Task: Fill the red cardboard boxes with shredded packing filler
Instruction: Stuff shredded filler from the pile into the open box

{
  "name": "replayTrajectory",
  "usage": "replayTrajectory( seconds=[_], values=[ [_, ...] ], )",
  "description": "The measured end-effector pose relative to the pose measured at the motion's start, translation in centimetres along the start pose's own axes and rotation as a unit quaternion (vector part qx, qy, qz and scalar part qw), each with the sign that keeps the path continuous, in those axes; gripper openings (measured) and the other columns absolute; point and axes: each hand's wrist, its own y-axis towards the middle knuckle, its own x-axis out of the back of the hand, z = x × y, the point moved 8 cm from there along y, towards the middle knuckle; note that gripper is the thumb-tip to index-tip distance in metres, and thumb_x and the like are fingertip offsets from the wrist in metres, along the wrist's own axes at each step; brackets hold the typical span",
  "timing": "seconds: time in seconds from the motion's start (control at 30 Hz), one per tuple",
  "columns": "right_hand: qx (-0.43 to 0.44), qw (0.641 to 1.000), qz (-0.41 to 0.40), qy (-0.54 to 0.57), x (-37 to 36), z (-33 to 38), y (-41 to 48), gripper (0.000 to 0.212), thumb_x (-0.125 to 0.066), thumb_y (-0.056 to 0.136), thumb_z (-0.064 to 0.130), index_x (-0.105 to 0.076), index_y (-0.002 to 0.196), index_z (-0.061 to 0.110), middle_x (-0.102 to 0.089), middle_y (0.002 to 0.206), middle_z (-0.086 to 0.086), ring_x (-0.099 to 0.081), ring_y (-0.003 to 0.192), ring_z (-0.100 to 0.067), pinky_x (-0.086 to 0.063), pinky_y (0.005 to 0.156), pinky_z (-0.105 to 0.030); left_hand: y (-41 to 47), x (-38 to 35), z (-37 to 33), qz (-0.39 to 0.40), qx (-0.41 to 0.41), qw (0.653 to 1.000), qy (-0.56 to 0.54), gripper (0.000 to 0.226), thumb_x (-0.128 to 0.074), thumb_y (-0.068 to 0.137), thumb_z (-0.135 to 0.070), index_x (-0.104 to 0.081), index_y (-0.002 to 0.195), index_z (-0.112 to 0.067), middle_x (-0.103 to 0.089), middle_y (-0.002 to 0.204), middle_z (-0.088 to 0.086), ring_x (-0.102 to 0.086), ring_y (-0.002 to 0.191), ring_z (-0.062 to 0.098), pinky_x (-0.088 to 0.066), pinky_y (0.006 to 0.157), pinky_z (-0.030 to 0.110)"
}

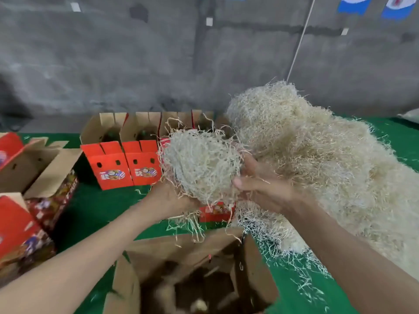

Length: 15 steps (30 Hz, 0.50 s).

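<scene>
A clump of filler [201, 164] was held above an open box [181, 254] by the left hand [167, 198] and right hand [263, 189], fingers [250, 165] curled round it.

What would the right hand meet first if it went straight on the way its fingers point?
The right hand points left and slightly up, into the clump of shredded filler it holds, so that comes first. Beyond the clump, probably the left hand, though depth is unclear.
</scene>
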Motion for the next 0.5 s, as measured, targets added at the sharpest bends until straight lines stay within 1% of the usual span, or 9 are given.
replayTrajectory(
  seconds=[0.07, 0.13, 0.2, 0.27, 0.3, 0.33, 0.37, 0.43, 0.5],
  values=[
    [-0.004, 0.996, 0.045, -0.076, -3.0, -1.2, -0.7, 0.097, -0.087, 0.041, 0.05, -0.03, 0.119, 0.052, -0.036, 0.122, 0.033, -0.042, 0.113, 0.014, -0.043, 0.089, -0.011, -2.4, -1.8, 1.1, 0.047, -0.007, 0.987, 0.153, 0.056, -0.058, 0.089, -0.035, -0.039, 0.14, -0.023, -0.036, 0.146, -0.003, -0.03, 0.136, 0.018, -0.015, 0.103, 0.016],
    [-0.018, 0.985, 0.045, -0.165, -5.3, -3.1, -0.9, 0.068, -0.084, 0.063, 0.029, -0.034, 0.104, 0.049, -0.044, 0.098, 0.039, -0.048, 0.085, 0.03, -0.038, 0.067, 0.005, -4.9, -4.2, 2.5, 0.13, 0.006, 0.965, 0.228, 0.061, -0.043, 0.094, -0.045, -0.025, 0.146, -0.02, -0.02, 0.154, 0.001, -0.02, 0.14, 0.018, -0.003, 0.102, 0.019],
    [-0.012, 0.977, 0.016, -0.214, -5.9, -5.1, -0.9, 0.056, -0.076, 0.074, 0.006, -0.041, 0.098, 0.042, -0.047, 0.093, 0.036, -0.048, 0.08, 0.031, -0.036, 0.063, 0.007, -7.5, -6.1, 4.0, 0.215, 0.07, 0.961, 0.157, 0.067, -0.042, 0.086, -0.06, -0.045, 0.137, -0.015, -0.04, 0.145, 0.009, -0.034, 0.132, 0.016, -0.011, 0.101, 0.015],
    [-0.016, 0.971, -0.01, -0.24, -5.6, -7.2, -1.3, 0.054, -0.071, 0.074, -0.003, -0.047, 0.102, 0.036, -0.056, 0.099, 0.026, -0.056, 0.091, 0.017, -0.04, 0.077, -0.001, -9.7, -7.0, 5.3, 0.262, 0.104, 0.957, 0.072, 0.077, -0.04, 0.072, -0.073, -0.066, 0.097, -0.004, -0.065, 0.106, 0.01, -0.053, 0.109, 0.013, -0.025, 0.105, 0.014],
    [-0.041, 0.966, -0.019, -0.255, -5.1, -8.5, -1.7, 0.052, -0.067, 0.075, -0.006, -0.05, 0.109, 0.03, -0.06, 0.106, 0.014, -0.058, 0.099, 0.005, -0.042, 0.083, -0.009, -10.4, -6.3, 6.3, 0.233, 0.125, 0.964, 0.038, 0.07, -0.047, 0.077, -0.065, -0.066, 0.09, 0.002, -0.066, 0.1, 0.01, -0.054, 0.109, 0.012, -0.028, 0.103, 0.01],
    [-0.066, 0.96, -0.018, -0.27, -4.7, -9.5, -2.2, 0.05, -0.062, 0.076, -0.009, -0.051, 0.113, 0.023, -0.06, 0.111, 0.005, -0.058, 0.105, -0.007, -0.044, 0.088, -0.016, -11.0, -5.7, 8.0, 0.196, 0.145, 0.969, 0.022, 0.055, -0.054, 0.087, -0.046, -0.064, 0.099, 0.006, -0.063, 0.11, 0.012, -0.049, 0.117, 0.013, -0.027, 0.099, 0.005],
    [-0.084, 0.959, -0.002, -0.271, -4.4, -10.4, -2.7, 0.052, -0.058, 0.075, -0.012, -0.051, 0.113, 0.023, -0.059, 0.111, 0.004, -0.056, 0.107, -0.008, -0.044, 0.088, -0.014, -11.6, -5.0, 9.8, 0.148, 0.172, 0.974, -0.017, 0.048, -0.055, 0.092, -0.027, -0.051, 0.123, 0.009, -0.051, 0.132, 0.015, -0.04, 0.128, 0.016, -0.021, 0.1, 0.007],
    [-0.115, 0.951, 0.04, -0.286, -4.4, -12.0, -3.6, 0.056, -0.057, 0.076, -0.011, -0.045, 0.106, 0.034, -0.049, 0.101, 0.02, -0.051, 0.098, 0.014, -0.035, 0.077, 0.004, -12.8, -4.9, 12.5, 0.108, 0.203, 0.971, -0.07, 0.063, -0.055, 0.092, -0.012, -0.021, 0.145, -0.004, -0.023, 0.152, 0.008, -0.025, 0.138, 0.019, -0.016, 0.104, 0.01],
    [-0.155, 0.942, 0.062, -0.292, -4.2, -13.3, -4.0, 0.058, -0.061, 0.079, -0.006, -0.039, 0.124, 0.022, -0.032, 0.098, 0.026, -0.045, 0.078, 0.027, -0.028, 0.064, 0.011, -13.6, -5.3, 13.2, 0.123, 0.235, 0.949, -0.172, 0.078, -0.063, 0.087, -0.01, -0.014, 0.148, -0.014, -0.016, 0.153, -0.002, -0.021, 0.139, 0.015, -0.011, 0.11, 0.018]
  ],
)
